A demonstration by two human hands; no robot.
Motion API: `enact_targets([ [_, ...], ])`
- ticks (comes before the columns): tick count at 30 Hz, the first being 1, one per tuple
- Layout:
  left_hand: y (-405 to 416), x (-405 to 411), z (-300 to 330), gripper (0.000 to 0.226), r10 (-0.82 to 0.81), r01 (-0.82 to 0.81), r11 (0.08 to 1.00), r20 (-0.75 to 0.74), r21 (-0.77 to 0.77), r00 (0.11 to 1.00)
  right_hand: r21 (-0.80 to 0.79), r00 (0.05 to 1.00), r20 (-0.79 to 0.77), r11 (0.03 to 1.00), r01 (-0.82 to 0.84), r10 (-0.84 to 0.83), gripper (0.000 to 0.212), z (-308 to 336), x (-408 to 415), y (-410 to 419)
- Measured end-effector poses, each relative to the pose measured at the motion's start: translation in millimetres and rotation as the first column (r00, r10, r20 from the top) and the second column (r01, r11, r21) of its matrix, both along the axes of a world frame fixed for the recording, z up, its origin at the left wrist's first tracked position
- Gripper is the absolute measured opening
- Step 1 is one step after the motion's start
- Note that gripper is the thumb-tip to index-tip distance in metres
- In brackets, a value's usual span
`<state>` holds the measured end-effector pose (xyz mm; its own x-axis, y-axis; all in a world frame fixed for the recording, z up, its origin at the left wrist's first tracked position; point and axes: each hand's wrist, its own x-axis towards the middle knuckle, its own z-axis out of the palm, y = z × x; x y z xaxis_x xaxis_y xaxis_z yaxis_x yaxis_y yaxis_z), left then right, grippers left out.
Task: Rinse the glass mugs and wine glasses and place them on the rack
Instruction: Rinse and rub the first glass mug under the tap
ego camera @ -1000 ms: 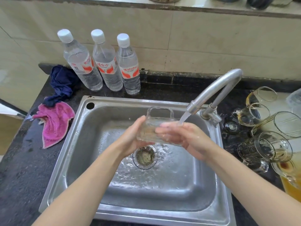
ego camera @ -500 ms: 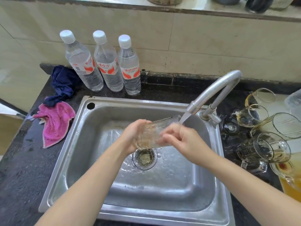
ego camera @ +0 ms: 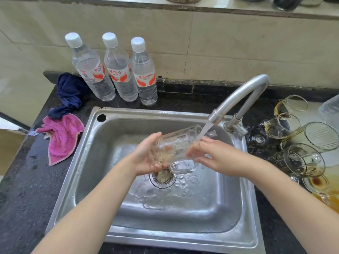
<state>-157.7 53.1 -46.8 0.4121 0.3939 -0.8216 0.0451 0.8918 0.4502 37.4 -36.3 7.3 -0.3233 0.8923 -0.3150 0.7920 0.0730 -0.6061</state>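
head camera looked down into a stainless steel sink (ego camera: 88, 162) set in a dark countertop (ego camera: 23, 189). over the drain (ego camera: 162, 177), a clear glass mug (ego camera: 174, 147) lay tilted on its side, its mouth toward the tap and its handle hanging underneath. the left hand (ego camera: 146, 158) cupped the mug's base, fingers and thumb curled round the glass. the right hand (ego camera: 211, 156) held the mouth end, its fingers bent against the rim; how tightly they closed could not be told. water ran from the curved metal faucet (ego camera: 240, 99) onto the mug's rim and the right hand, and pooled around the drain. behind the sink stood three clear water bottles (ego camera: 119, 70) with white caps, side by side against the tiled wall. left of the sink lay a pink towel (ego camera: 62, 136), with a dark blue cloth (ego camera: 70, 94) just behind it. right of the faucet, several unwashed glass mugs (ego camera: 300, 160) lay crowded on their sides, some stained amber.
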Motion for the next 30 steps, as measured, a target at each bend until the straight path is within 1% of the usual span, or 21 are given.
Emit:
enact_targets([
  [1, -1, -2, 1, 0.042, -0.038, 0.039, 0.999, 0.012, -0.005, 0.999, -0.015, 1.000, 0.007, 1.000, -0.001, 0.001, 0.019, 2, 5, 1],
  [3, -5, -1, -1, 0.046, -0.047, 0.045, 0.998, 0.075, 0.032, 0.996, 0.064, 0.982, -0.132, 0.987, 0.148, -0.139, 0.013, 5, 6, 2],
  [6, -13, 12, 3, 0.035, -0.003, -0.016, 0.986, 0.111, 0.168, 0.994, 0.112, 0.814, -0.423, 0.869, 0.482, -0.397, 0.017, 5, -10, 4],
  [7, -14, 16, 6, 0.036, -0.005, -0.015, 0.981, 0.105, 0.193, 0.994, 0.142, 0.800, -0.434, 0.845, 0.516, -0.415, 0.019, 4, -14, 4],
  [8, -13, 17, 7, 0.037, -0.009, -0.009, 0.978, 0.085, 0.207, 0.996, 0.181, 0.843, -0.375, 0.861, 0.476, -0.387, 0.021, 4, -15, 3],
  [10, -6, 15, 8, 0.036, -0.008, 0.002, 0.986, 0.036, 0.164, 0.999, 0.129, 0.969, -0.157, 0.968, 0.214, -0.193, 0.021, 5, -7, 2],
  [12, -4, 9, 4, 0.037, -0.004, 0.003, 0.998, 0.016, 0.061, 1.000, 0.009, 0.999, -0.026, 0.999, 0.046, -0.045, 0.020, 4, 6, 2],
  [13, -5, 8, 2, 0.038, 0.002, -0.003, 0.999, 0.023, 0.039, 1.000, 0.012, 0.997, -0.030, 0.998, 0.065, -0.065, 0.019, 2, 8, 1],
  [15, -12, 11, -1, 0.037, 0.045, -0.049, 0.997, 0.071, 0.065, 0.996, 0.071, 0.958, -0.182, 0.969, 0.237, -0.221, 0.014, 1, 2, 3],
  [17, -15, 18, -9, 0.038, 0.062, -0.076, 0.988, 0.110, 0.132, 0.992, 0.044, 0.814, -0.410, 0.883, 0.468, -0.411, 0.016, -2, -11, 5],
  [18, -16, 21, -9, 0.039, 0.094, -0.109, 0.982, 0.099, 0.154, 0.991, 0.022, 0.753, -0.473, 0.849, 0.528, -0.456, 0.017, -4, -16, 4],
  [19, -15, 22, -9, 0.037, 0.117, -0.126, 0.976, 0.058, 0.176, 0.991, 0.044, 0.767, -0.469, 0.855, 0.516, -0.439, 0.018, -5, -18, 2],
  [20, -12, 20, -9, 0.034, 0.123, -0.122, 0.975, 0.007, 0.187, 0.992, 0.086, 0.847, -0.388, 0.901, 0.426, -0.363, 0.017, -3, -15, 0],
  [21, -9, 19, -9, 0.031, 0.101, -0.095, 0.980, -0.026, 0.174, 0.995, 0.104, 0.935, -0.256, 0.954, 0.280, -0.247, 0.015, -3, -11, -2],
  [22, -5, 16, -11, 0.030, 0.060, -0.054, 0.989, -0.039, 0.138, 0.997, 0.092, 0.987, -0.097, 0.986, 0.139, -0.130, 0.017, -3, -5, -2],
  [23, -5, 13, -10, 0.029, 0.022, -0.019, 0.995, -0.035, 0.095, 0.999, 0.060, 0.998, -0.003, 0.996, 0.062, -0.062, 0.019, -4, 1, -2],
  [24, -6, 11, -8, 0.030, 0.010, -0.008, 0.997, -0.025, 0.079, 1.000, 0.052, 0.998, 0.014, 0.996, 0.068, -0.068, 0.018, -4, 5, -2],
  [26, -10, 13, -10, 0.032, 0.056, -0.060, 0.994, 0.048, 0.086, 0.997, 0.124, 0.968, -0.127, 0.965, 0.231, -0.215, 0.013, -3, 1, 0],
  [28, -15, 21, -6, 0.034, 0.114, -0.125, 0.984, 0.085, 0.126, 0.990, 0.076, 0.821, -0.405, 0.880, 0.469, -0.403, 0.011, -1, -14, 1],
  [29, -16, 23, -5, 0.033, 0.140, -0.147, 0.977, 0.057, 0.155, 0.988, 0.029, 0.752, -0.483, 0.850, 0.526, -0.449, 0.013, -3, -18, 0],
  [30, -16, 24, -4, 0.031, 0.158, -0.159, 0.971, 0.015, 0.179, 0.987, 0.066, 0.783, -0.460, 0.863, 0.501, -0.419, 0.015, -4, -20, -3],
])
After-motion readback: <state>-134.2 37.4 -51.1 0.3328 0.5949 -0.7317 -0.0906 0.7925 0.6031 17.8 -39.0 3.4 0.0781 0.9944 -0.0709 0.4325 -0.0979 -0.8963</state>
